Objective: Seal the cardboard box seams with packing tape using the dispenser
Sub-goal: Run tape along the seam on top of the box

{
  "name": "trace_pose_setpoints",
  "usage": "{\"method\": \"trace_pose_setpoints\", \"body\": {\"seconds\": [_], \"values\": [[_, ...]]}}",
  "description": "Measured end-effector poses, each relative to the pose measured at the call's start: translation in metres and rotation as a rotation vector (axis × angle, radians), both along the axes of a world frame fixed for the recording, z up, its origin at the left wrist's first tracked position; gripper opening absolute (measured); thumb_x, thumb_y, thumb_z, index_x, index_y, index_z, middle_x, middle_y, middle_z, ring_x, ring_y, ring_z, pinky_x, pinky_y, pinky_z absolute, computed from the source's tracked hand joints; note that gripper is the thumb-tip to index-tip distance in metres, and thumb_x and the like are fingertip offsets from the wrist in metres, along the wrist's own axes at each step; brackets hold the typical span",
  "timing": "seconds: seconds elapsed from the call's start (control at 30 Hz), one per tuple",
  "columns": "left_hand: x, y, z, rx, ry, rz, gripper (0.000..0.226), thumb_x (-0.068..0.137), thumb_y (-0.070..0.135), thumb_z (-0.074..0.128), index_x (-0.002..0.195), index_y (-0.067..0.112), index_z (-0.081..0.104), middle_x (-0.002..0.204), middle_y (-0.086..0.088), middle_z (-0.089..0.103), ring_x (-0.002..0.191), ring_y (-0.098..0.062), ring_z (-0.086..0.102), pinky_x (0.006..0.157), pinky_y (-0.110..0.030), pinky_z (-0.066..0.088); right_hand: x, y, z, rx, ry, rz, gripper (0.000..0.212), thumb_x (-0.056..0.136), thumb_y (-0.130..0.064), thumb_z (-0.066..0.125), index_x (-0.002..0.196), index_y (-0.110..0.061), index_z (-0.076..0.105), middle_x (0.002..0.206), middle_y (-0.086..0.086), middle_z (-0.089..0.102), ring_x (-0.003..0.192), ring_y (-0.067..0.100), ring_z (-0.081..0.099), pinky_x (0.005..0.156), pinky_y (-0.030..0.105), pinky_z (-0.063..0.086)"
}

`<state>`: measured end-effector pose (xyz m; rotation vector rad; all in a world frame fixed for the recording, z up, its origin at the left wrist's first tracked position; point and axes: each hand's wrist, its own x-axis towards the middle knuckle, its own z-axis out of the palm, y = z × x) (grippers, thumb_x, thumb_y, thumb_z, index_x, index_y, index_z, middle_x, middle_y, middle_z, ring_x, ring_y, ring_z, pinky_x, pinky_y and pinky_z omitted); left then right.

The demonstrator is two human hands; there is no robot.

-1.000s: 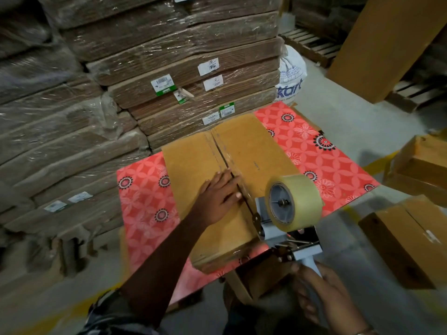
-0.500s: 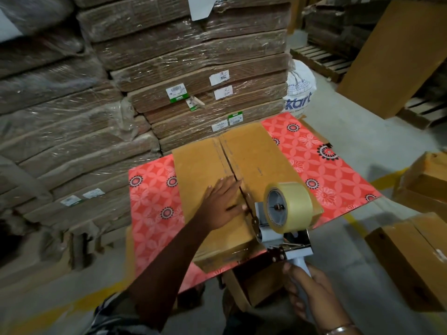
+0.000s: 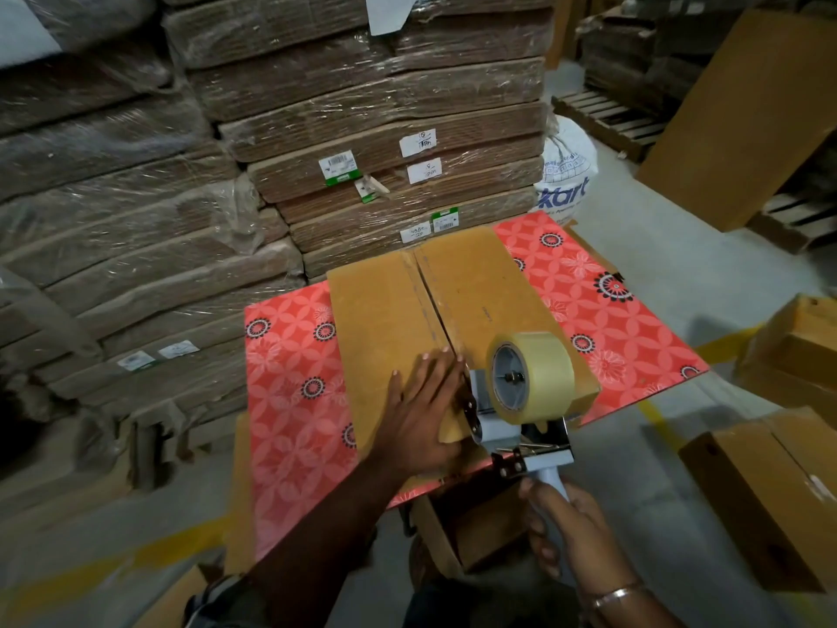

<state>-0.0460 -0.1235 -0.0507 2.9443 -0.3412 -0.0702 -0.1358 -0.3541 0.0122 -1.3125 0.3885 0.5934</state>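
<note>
One seam [image 3: 428, 305] ran down the middle of the cardboard box [image 3: 385, 319], its long line heading straight away from the person across the tabletop [image 3: 290, 355]. At the near end of that line sat the tape dispenser [image 3: 521, 414], its roll [image 3: 536, 378] upright over the box's front edge. The right hand [image 3: 575, 532] was wrapped tight round the handle, below and nearer than the box. The left hand [image 3: 421, 414] lay flat with fingers straight, pressing the lid just left of the seam, touching the dispenser's nose. Any run of tape would likely follow that line.
</note>
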Motion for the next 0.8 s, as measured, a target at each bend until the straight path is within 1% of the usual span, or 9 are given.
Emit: {"method": "trace_pose_setpoints", "body": {"seconds": [0.1,0.2,0.27,0.37,0.5,0.63,0.67,0.73,0.8], "values": [[0.007,-0.010,0.002,-0.025,-0.006,-0.012,0.127,0.075,0.067,0.064,0.159,0.036,-0.026,0.170,0.010,-0.027,0.160,-0.028,-0.018,0.119,-0.073,0.013,0.004,0.001,0.001,-0.007,-0.029,-0.003,0.016,0.096,-0.020,0.057,0.091,-0.004,0.057,0.055,0.005,0.042,0.036,0.015,0.032,0.038,0.016,0.025],[0.016,-0.011,0.003,-0.052,0.008,-0.009,0.127,0.074,0.065,0.064,0.158,0.037,-0.027,0.170,0.010,-0.028,0.159,-0.028,-0.021,0.119,-0.074,0.010,0.010,0.000,0.002,-0.019,-0.045,0.001,0.016,0.096,-0.020,0.056,0.090,-0.005,0.057,0.057,0.005,0.043,0.038,0.015,0.032,0.038,0.018,0.025],[0.023,-0.011,0.005,-0.049,0.008,-0.014,0.123,0.073,0.068,0.057,0.159,0.038,-0.026,0.170,0.010,-0.029,0.159,-0.028,-0.021,0.119,-0.074,0.009,0.016,-0.002,0.003,-0.025,-0.067,0.005,0.016,0.097,-0.020,0.056,0.089,-0.006,0.056,0.058,0.005,0.043,0.040,0.016,0.032,0.038,0.019,0.025],[0.032,-0.009,0.004,-0.020,0.021,-0.023,0.116,0.072,0.075,0.044,0.162,0.036,-0.018,0.170,0.010,-0.026,0.159,-0.027,-0.019,0.120,-0.073,0.008,0.025,-0.004,0.000,-0.036,-0.097,0.011,0.016,0.096,-0.020,0.057,0.087,-0.007,0.054,0.060,0.007,0.044,0.041,0.017,0.033,0.039,0.021,0.025],[0.044,-0.006,-0.004,0.044,0.018,-0.036,0.112,0.077,0.078,0.045,0.165,0.033,-0.008,0.173,0.009,-0.017,0.161,-0.026,-0.013,0.117,-0.074,0.013,0.032,-0.007,-0.007,-0.076,-0.131,0.012,0.018,0.095,-0.024,0.060,0.082,-0.011,0.056,0.063,0.008,0.044,0.043,0.017,0.034,0.042,0.023,0.024],[0.054,-0.005,-0.002,0.052,0.009,-0.024,0.114,0.074,0.078,0.045,0.163,0.039,-0.013,0.173,0.013,-0.016,0.161,-0.026,-0.008,0.115,-0.077,0.014,0.031,-0.010,-0.016,-0.061,-0.112,0.000,0.017,0.094,-0.021,0.061,0.086,-0.007,0.058,0.059,0.008,0.042,0.039,0.016,0.032,0.040,0.019,0.025],[0.058,-0.004,-0.002,0.046,0.013,-0.028,0.113,0.075,0.078,0.048,0.162,0.041,-0.014,0.172,0.015,-0.016,0.161,-0.025,-0.009,0.114,-0.079,0.013,0.029,-0.011,-0.019,-0.053,-0.102,-0.006,0.018,0.093,-0.022,0.063,0.087,-0.005,0.058,0.058,0.007,0.041,0.038,0.015,0.032,0.040,0.018,0.025],[0.066,-0.004,-0.001,0.040,0.030,-0.050,0.111,0.078,0.075,0.055,0.162,0.045,-0.012,0.172,0.017,-0.017,0.161,-0.024,-0.010,0.110,-0.083,0.012,0.026,-0.012,-0.024,-0.050,-0.096,-0.014,0.027,0.083,-0.031,0.069,0.084,-0.007,0.057,0.056,0.007,0.041,0.038,0.015,0.032,0.040,0.018,0.025],[0.069,-0.004,-0.002,0.040,0.052,-0.070,0.105,0.079,0.076,0.048,0.162,0.045,-0.007,0.171,0.018,-0.017,0.161,-0.022,-0.010,0.108,-0.086,0.010,0.026,-0.013,-0.026,-0.048,-0.113,-0.020,0.030,0.075,-0.037,0.068,0.079,-0.010,0.055,0.057,0.008,0.041,0.039,0.016,0.032,0.041,0.018,0.025]]}}
